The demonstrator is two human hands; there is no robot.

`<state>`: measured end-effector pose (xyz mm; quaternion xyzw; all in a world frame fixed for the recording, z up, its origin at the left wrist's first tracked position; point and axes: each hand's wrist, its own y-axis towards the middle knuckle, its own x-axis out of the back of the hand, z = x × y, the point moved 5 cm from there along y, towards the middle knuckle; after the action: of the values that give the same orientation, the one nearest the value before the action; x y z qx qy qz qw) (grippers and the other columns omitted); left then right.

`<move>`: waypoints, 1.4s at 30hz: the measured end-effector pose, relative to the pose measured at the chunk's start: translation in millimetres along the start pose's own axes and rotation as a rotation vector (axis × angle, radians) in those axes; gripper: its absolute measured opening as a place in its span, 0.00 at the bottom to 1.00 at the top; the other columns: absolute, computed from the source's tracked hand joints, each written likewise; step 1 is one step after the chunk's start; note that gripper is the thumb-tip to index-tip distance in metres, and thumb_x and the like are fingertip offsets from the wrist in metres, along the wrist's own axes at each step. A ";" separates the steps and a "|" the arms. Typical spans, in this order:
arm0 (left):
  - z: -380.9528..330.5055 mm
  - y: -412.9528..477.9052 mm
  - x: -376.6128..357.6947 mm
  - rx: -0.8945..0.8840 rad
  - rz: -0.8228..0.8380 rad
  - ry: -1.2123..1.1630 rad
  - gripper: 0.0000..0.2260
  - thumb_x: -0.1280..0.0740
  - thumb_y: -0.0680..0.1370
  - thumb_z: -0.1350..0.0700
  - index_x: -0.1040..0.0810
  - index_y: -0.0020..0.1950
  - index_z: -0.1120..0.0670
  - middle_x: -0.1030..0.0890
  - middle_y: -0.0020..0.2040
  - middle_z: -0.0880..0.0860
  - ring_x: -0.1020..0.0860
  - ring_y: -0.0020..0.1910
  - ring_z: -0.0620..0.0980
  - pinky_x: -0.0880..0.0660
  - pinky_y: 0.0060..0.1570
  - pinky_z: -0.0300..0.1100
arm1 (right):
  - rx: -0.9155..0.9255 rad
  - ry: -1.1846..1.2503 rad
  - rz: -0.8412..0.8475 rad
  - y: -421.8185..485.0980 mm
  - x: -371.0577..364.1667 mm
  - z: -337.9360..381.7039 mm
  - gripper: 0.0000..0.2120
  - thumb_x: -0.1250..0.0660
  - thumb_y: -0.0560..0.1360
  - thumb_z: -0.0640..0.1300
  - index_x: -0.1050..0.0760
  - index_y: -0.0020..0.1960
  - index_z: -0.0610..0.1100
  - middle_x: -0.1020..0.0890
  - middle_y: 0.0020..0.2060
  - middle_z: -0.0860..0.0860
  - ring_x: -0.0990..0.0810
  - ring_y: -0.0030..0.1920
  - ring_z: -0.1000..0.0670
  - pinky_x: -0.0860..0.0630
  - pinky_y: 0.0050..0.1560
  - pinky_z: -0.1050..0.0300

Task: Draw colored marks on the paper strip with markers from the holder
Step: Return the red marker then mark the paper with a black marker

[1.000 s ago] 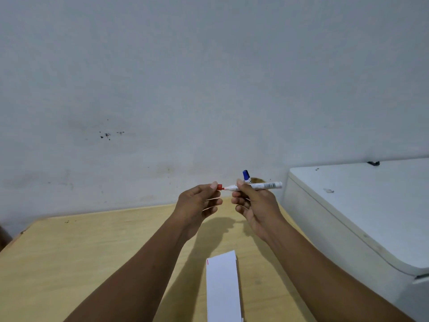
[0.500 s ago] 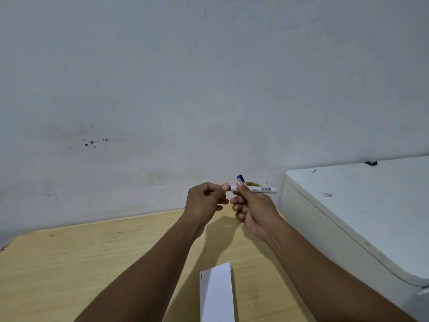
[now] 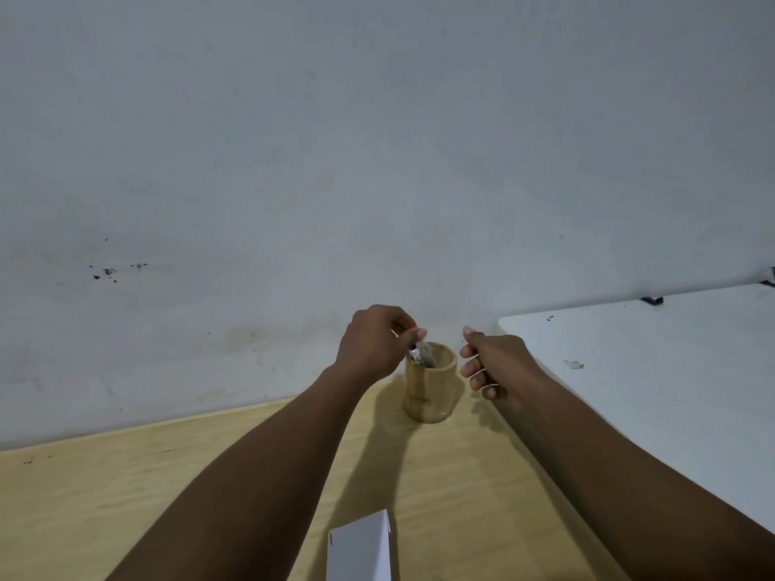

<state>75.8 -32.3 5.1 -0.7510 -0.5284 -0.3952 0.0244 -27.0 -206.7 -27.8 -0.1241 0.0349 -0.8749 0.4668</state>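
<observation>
- The left hand [image 3: 375, 341] pinches the red-capped marker [image 3: 420, 350] by its top, its lower end inside the bamboo holder [image 3: 430, 381].
- The right hand [image 3: 492, 360] hovers just right of the holder, fingers loosely curled, apparently holding nothing.
- The paper strip [image 3: 360, 549] lies on the wooden table [image 3: 126, 496] near the bottom edge, a small red mark at its left edge.

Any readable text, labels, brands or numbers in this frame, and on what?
None can be read.
Marker in the left hand, going into the holder: dark print on its barrel, too blurred.
Holder: small dark mark low on its front, illegible.
Paper strip: one red mark, no writing.
</observation>
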 end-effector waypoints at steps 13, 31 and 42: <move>5.6 -0.9 -18.1 0.041 0.005 0.207 0.07 0.31 0.78 0.56 0.17 0.53 0.49 0.14 0.49 0.48 0.18 0.50 0.52 0.23 0.44 0.44 | 0.068 -0.087 0.069 -12.1 -24.2 -10.3 0.11 0.33 0.79 0.47 0.21 0.43 0.40 0.18 0.33 0.44 0.24 0.23 0.50 0.35 0.23 0.62; -10.0 -98.0 128.4 0.131 -0.028 -0.300 0.07 0.31 0.81 0.56 0.18 0.50 0.59 0.13 0.46 0.57 0.14 0.44 0.52 0.18 0.46 0.46 | -0.221 0.653 0.420 -117.9 -129.3 11.3 0.31 0.34 0.74 0.69 0.21 0.53 0.39 0.19 0.31 0.46 0.27 0.24 0.53 0.38 0.20 0.64; 87.1 -174.8 147.5 0.380 -0.178 -0.381 0.16 0.29 0.80 0.53 0.17 0.39 0.63 0.16 0.39 0.56 0.14 0.37 0.52 0.17 0.48 0.48 | -0.005 0.638 0.322 -130.5 -143.6 -0.3 0.10 0.34 0.81 0.43 0.23 0.43 0.39 0.20 0.27 0.47 0.20 0.23 0.52 0.30 0.23 0.63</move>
<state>2.2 198.5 -30.0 -0.7444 -0.6519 -0.1411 0.0303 -55.9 -14.8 -31.5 0.1611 0.2002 -0.7847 0.5641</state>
